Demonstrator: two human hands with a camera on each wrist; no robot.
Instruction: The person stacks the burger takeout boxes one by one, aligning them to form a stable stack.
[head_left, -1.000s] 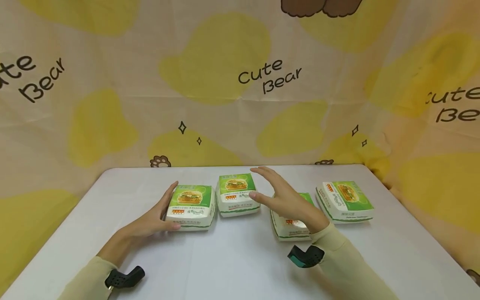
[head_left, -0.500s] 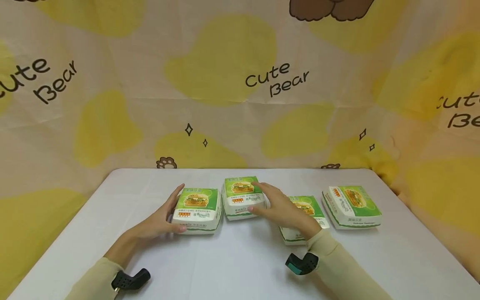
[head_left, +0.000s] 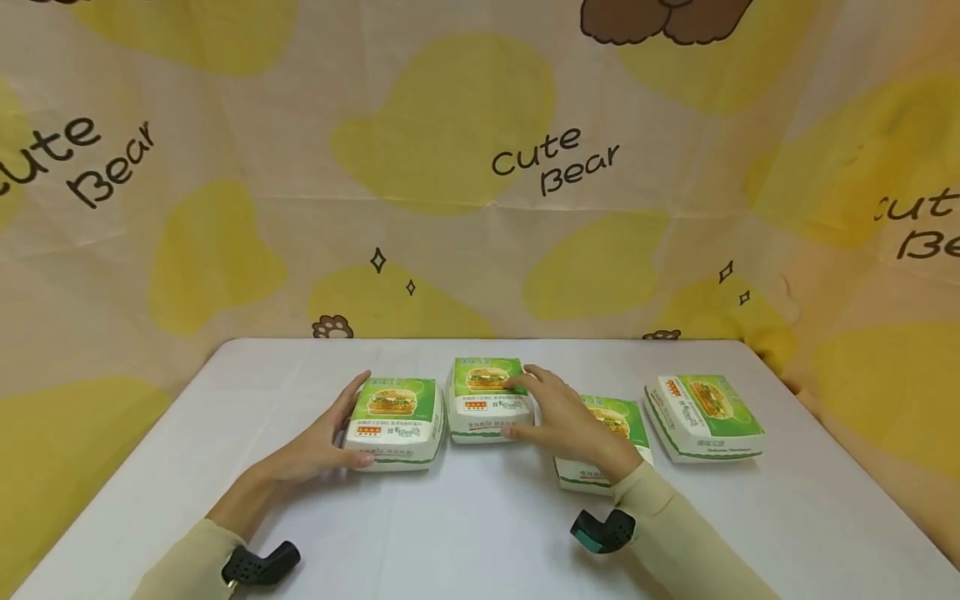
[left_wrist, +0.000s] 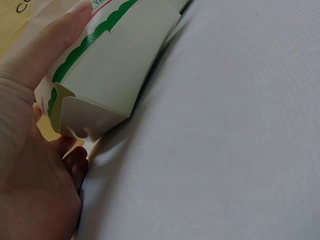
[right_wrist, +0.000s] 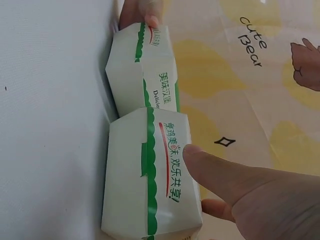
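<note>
My left hand (head_left: 307,446) grips the left side of a green and white burger box (head_left: 393,425), thumb at its front and fingers around its far side. In the left wrist view, my thumb lies on this box's front panel (left_wrist: 115,65). My right hand (head_left: 577,425) holds a second burger box (head_left: 487,408) just right of the first, thumb on its front and fingers at the top right. In the right wrist view, the thumb presses the printed front of the second box (right_wrist: 160,175). Both boxes sit on the white table (head_left: 450,533).
A third burger box (head_left: 633,421) stands partly hidden behind my right hand. Farther right, a fourth burger box (head_left: 705,417) sits turned at an angle. A yellow-patterned cloth (head_left: 450,167) hangs behind the table.
My right hand has come down from above the second box onto its right side and front. The left hand keeps its place at the first box. The head view has shifted slightly.
</note>
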